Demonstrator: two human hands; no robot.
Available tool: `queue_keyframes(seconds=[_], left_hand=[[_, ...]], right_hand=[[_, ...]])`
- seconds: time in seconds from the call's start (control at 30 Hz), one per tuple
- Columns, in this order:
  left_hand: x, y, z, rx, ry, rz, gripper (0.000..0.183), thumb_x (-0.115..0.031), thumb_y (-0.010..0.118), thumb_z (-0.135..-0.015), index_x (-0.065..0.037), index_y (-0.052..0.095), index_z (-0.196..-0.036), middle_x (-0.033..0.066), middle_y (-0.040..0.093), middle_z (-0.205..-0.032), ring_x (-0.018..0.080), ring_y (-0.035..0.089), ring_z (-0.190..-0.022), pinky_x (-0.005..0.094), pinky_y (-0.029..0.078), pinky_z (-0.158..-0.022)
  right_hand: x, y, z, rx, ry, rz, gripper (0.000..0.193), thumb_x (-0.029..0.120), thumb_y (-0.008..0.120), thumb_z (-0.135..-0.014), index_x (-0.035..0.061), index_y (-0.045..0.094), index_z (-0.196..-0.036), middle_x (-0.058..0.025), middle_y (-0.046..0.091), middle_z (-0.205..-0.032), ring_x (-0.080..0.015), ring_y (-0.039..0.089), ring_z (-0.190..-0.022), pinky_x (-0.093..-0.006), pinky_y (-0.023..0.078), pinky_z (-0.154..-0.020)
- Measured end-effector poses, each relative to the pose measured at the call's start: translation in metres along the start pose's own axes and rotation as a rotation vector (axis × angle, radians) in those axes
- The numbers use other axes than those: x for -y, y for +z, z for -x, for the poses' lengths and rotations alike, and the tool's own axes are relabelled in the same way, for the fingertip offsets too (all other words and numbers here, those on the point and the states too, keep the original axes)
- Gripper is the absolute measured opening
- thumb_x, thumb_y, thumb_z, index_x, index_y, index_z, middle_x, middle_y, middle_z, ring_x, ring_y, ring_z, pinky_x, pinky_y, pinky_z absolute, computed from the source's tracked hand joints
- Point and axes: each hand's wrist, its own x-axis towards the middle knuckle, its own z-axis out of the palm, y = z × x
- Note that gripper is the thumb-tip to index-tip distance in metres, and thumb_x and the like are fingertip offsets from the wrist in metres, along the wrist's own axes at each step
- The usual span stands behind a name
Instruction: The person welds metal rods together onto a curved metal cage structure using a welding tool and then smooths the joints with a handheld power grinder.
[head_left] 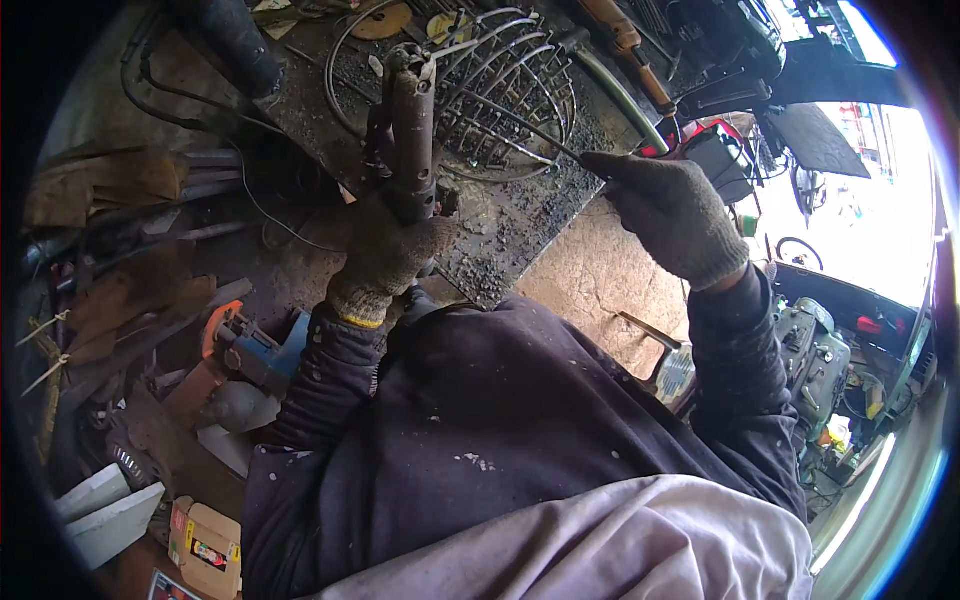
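Two gloved hands [390,250] [672,212]: left on metal tube [412,140], right around rod [540,136]

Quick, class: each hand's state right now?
Left hand: against the rusty metal tube's near end; grip cannot be told.
Right hand: closed, holding a thin metal rod.

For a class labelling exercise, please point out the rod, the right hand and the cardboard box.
Rod [540,134], head view: along its shaft.
Right hand [672,210], head view: the gloved back.
Cardboard box [206,546], head view: its printed side.
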Motion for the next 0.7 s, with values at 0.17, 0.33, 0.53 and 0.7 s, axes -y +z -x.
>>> queue_keyframes(seconds=[0.17, 0.33, 0.53, 0.7], left_hand=[[0.001, -0.002, -0.001, 0.079, -0.042, 0.035, 0.047, -0.024, 0.083, -0.075, -0.003, 0.066, -0.113, -0.0003, 0.063, -0.082, 0.0107, 0.059, -0.067, 0.0308, 0.052, -0.062], [-0.004, -0.001, 0.000, 0.068, 0.032, 0.088, 0.064, -0.019, 0.080, -0.079, -0.006, 0.059, -0.138, -0.0007, 0.063, -0.089, 0.0083, 0.057, -0.069, 0.0292, 0.051, -0.063], [-0.009, -0.003, 0.012, 0.057, -0.068, 0.291, 0.047, -0.004, 0.074, -0.081, -0.001, 0.061, -0.125, 0.0048, 0.063, -0.115, 0.0129, 0.061, -0.097, 0.0295, 0.052, -0.085], [-0.004, -0.014, 0.030, 0.063, -0.096, 0.400, 0.060, 0.001, 0.068, -0.076, 0.001, 0.059, -0.135, 0.0045, 0.065, -0.113, 0.0100, 0.057, -0.102, 0.0241, 0.050, -0.081]], right_hand=[[0.004, 0.006, 0.003, -0.050, -0.007, 0.054, 0.035, 0.006, 0.062, -0.094, 0.0090, 0.070, -0.128, -0.0179, 0.071, -0.085, -0.0234, 0.067, -0.072, -0.0355, 0.054, -0.072], [0.003, 0.004, 0.003, -0.016, 0.026, 0.028, 0.031, 0.011, 0.061, -0.096, 0.0066, 0.069, -0.126, -0.0197, 0.074, -0.093, -0.0318, 0.074, -0.084, -0.0385, 0.057, -0.074], [-0.006, 0.015, 0.007, -0.076, -0.021, 0.055, 0.032, 0.012, 0.061, -0.095, 0.0069, 0.069, -0.126, -0.0200, 0.074, -0.094, -0.0332, 0.073, -0.085, -0.0397, 0.057, -0.075], [-0.009, 0.019, 0.008, -0.138, -0.071, 0.061, 0.032, 0.012, 0.062, -0.094, 0.0076, 0.069, -0.126, -0.0198, 0.073, -0.094, -0.0348, 0.073, -0.086, -0.0406, 0.058, -0.075]])
